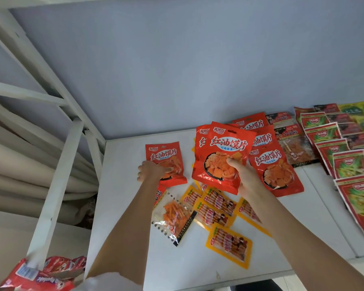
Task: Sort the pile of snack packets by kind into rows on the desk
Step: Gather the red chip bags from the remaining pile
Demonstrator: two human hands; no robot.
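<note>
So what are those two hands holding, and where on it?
The right hand grips two stacked red packets by their lower right corner, thumb on front. The left hand rests on a single red packet lying on the desk, at its lower left.

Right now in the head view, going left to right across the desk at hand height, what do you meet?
Left hand on a lone orange packet → right hand holding up two orange packets → row of orange packets → red-and-green packets.
</note>
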